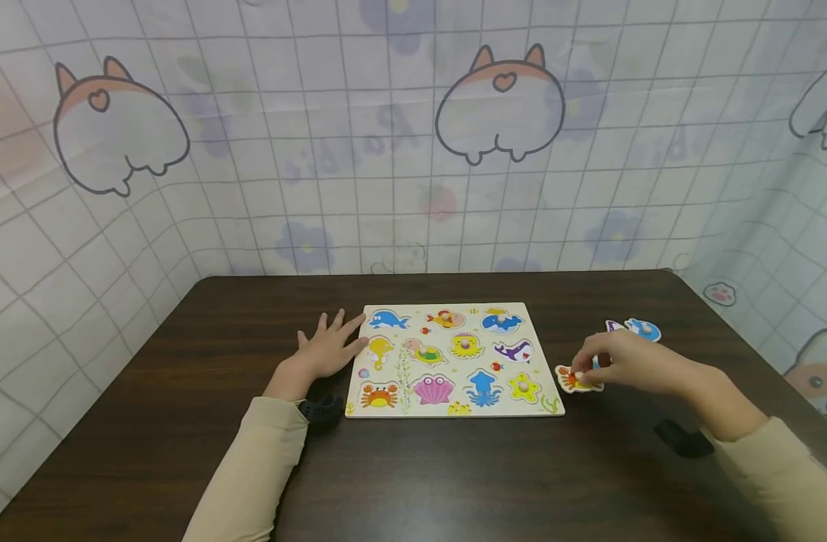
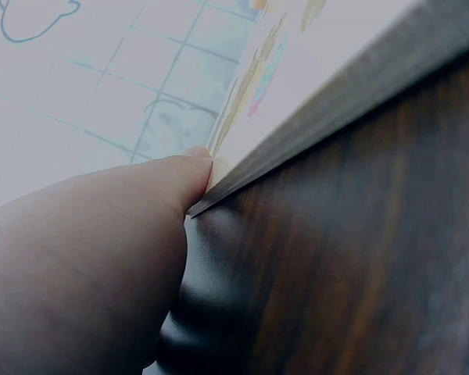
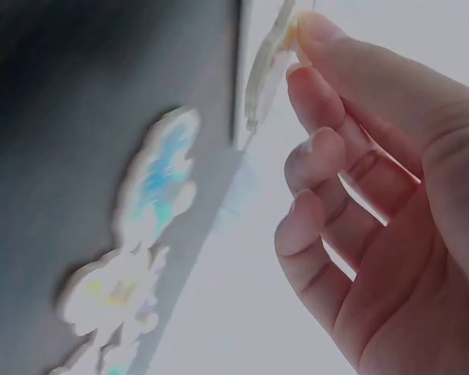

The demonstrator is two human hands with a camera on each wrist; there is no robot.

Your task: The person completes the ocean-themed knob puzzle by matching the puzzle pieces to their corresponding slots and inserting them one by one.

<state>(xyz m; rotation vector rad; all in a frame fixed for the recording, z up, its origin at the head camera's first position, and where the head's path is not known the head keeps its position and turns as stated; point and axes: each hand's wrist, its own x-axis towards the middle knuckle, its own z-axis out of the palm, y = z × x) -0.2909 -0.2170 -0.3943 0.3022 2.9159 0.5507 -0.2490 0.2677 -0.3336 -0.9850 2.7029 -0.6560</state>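
Note:
A pale puzzle board point(image 1: 398, 382) with sea-animal pictures lies flat on the table. My left hand point(image 1: 323, 352) rests at its left edge, fingers spread, the thumb point(image 2: 189, 178) touching the board's side. Right of the board, my right hand point(image 1: 633, 361) pinches an orange crab puzzle piece point(image 1: 571, 381) between thumb and fingertips. The right wrist view shows that piece point(image 3: 264, 78) edge-on, the other fingers loosely curled. On the board, knobs show on the octopus point(image 1: 465, 346), turtle point(image 1: 423, 352) and starfish point(image 1: 524, 388); the crab picture point(image 1: 379, 395) sits at lower left.
Beyond the right hand lie loose pieces, a blue one point(image 1: 644, 330) and a purple one point(image 1: 613, 326); the hand partly hides another. The right wrist view shows several, washed out by glare. A patterned cloth wall point(image 1: 400, 188) stands behind the dark table point(image 1: 454, 482).

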